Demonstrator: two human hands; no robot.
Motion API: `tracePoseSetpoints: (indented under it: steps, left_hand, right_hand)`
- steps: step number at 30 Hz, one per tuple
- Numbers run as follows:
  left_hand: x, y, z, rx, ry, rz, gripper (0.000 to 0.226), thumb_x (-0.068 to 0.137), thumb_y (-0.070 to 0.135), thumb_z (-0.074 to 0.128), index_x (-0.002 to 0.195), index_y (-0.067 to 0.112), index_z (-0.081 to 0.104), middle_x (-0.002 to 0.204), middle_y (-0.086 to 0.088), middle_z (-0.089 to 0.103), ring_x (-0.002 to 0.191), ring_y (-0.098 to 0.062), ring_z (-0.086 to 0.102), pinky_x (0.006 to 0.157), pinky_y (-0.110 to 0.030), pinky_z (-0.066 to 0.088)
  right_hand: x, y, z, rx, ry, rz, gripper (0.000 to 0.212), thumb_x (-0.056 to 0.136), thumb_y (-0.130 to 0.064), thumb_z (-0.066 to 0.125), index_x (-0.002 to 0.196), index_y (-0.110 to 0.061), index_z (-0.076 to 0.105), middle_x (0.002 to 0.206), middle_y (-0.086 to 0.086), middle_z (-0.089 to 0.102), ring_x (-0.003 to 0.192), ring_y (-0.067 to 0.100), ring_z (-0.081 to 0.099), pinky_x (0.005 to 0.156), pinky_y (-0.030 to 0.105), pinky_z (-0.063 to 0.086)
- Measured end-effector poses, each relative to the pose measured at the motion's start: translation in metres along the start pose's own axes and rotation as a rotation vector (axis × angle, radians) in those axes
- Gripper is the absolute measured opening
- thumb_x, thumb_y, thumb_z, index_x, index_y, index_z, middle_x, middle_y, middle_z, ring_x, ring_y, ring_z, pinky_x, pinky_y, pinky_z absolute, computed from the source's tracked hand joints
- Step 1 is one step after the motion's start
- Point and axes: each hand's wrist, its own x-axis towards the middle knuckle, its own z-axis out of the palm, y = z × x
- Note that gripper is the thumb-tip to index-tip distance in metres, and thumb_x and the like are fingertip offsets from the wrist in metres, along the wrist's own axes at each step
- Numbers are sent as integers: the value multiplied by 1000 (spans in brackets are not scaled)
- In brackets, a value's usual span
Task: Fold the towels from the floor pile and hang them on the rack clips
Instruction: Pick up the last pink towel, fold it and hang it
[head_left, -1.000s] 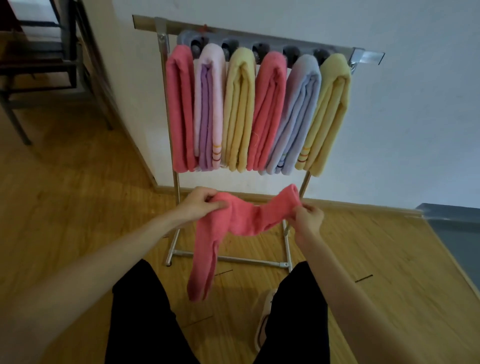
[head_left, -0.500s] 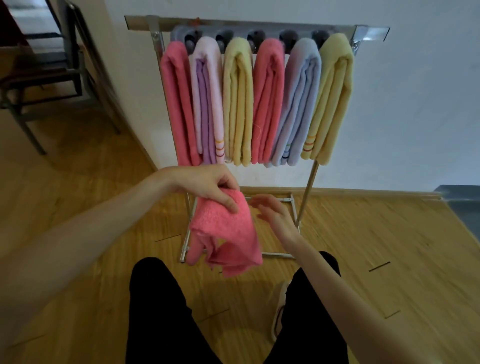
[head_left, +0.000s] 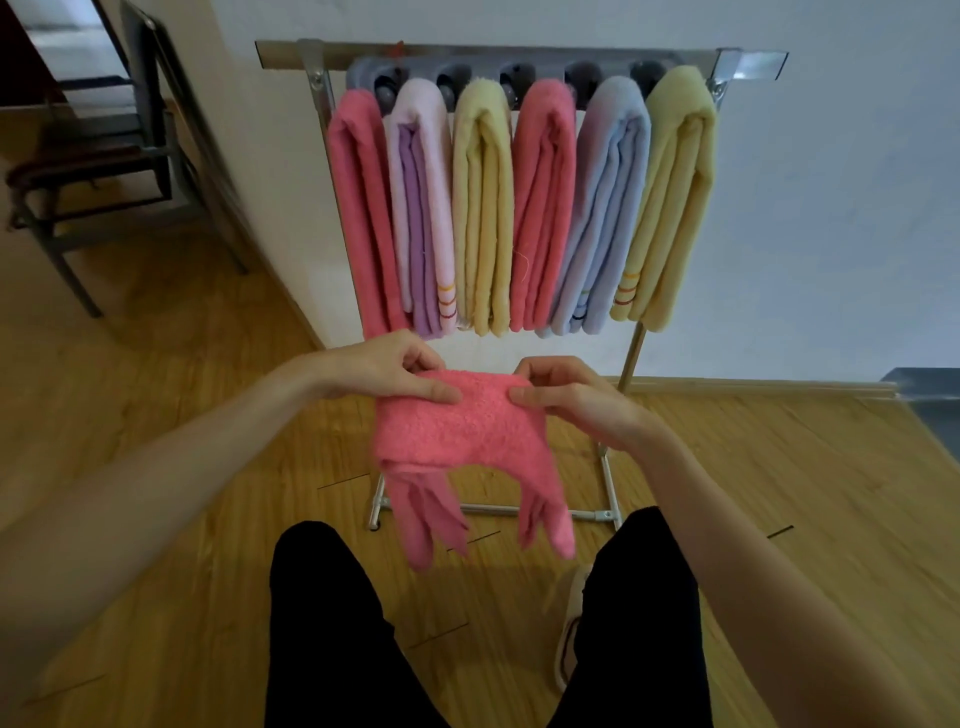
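There is one view only, from a wide-angle camera worn on the person's head. It faces forward and down, toward the wall and the towel rack (head_left: 519, 54) standing against it. Both forearms reach in from the lower corners, and the left hand (head_left: 387, 366) and right hand (head_left: 569, 397) sit close, near mid-frame. The person's own legs fill the bottom edge, with wooden floor (head_left: 182, 467) around them. Straight lines bow toward the edges.
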Motion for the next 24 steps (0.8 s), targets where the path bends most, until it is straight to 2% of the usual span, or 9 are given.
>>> tracePoseSetpoints:
  steps: [2, 4, 6, 8, 12, 16, 18, 22, 24]
  left_hand:
    - [-7, -10, -7, -34, 40, 12, 58, 73, 58, 70, 81, 1, 66, 73, -3, 59, 67, -14, 58, 58, -20, 43]
    - [-17, -15, -15, -101, 53, 10, 59, 68, 59, 73, 96, 7, 67, 78, 2, 66, 72, -12, 63, 62, -20, 47]
    - [-24, -17, -24, -211, 23, -21, 44, 77, 39, 71, 114, 18, 58, 90, 10, 70, 83, -12, 68, 66, -23, 53]
    - [-26, -14, -35, -223, 18, 0, 32, 85, 16, 63, 115, 19, 56, 105, 12, 66, 95, -11, 65, 74, -26, 56]
    - [-21, -7, -60, 187, 29, 53, 23, 88, 2, 61, 87, 23, 71, 93, 13, 64, 91, 0, 58, 80, -14, 43]
    - [-17, -6, -92, 444, 85, 42, 24, 86, 9, 66, 99, 29, 71, 102, 18, 63, 97, 5, 56, 89, -14, 42]
    - [-20, -8, -111, 541, 129, 24, 31, 81, 14, 73, 108, 28, 68, 105, 19, 58, 98, 2, 52, 91, -14, 40]
    - [-26, -14, -147, 709, 315, 39, 42, 75, 17, 76, 115, 25, 64, 107, 7, 53, 103, -14, 51, 94, -33, 42]
    - [-26, -14, -164, 763, 465, 71, 42, 76, 12, 74, 115, 20, 63, 104, 1, 52, 101, -19, 52, 88, -34, 42]
  right_hand:
    - [-3, -7, -11, -27, 56, 5, 11, 87, -15, 63, 83, -6, 58, 79, 5, 59, 78, 16, 58, 70, 25, 47]
    - [-5, -10, -21, -77, 138, 1, 10, 86, -14, 64, 80, -9, 59, 77, 2, 60, 76, 15, 57, 70, 26, 45]
    - [-2, -11, -28, -156, 206, -12, 12, 85, -12, 67, 77, -14, 58, 76, 1, 60, 77, 15, 58, 71, 29, 47]
    - [7, -12, -32, -215, 246, -48, 18, 83, -7, 69, 79, -15, 53, 79, 4, 56, 81, 17, 56, 72, 31, 48]
    - [32, -32, -31, -500, 151, -204, 22, 83, 9, 60, 90, -10, 53, 90, 4, 55, 90, 18, 56, 85, 35, 52]
    - [63, -68, -18, -799, -88, -228, 31, 82, 13, 54, 96, -8, 71, 95, -12, 65, 95, -1, 61, 93, 19, 47]
    - [79, -82, -11, -896, -127, -210, 39, 81, 14, 49, 101, -9, 73, 103, -10, 66, 97, -3, 59, 92, 11, 44]
    - [112, -106, 2, -944, -17, -234, 40, 83, 9, 47, 108, -9, 71, 114, -4, 66, 105, 5, 59, 94, 13, 43]
    - [130, -119, 9, -979, 71, -272, 35, 84, 3, 52, 114, -8, 68, 118, 1, 65, 104, 6, 58, 87, 4, 41]
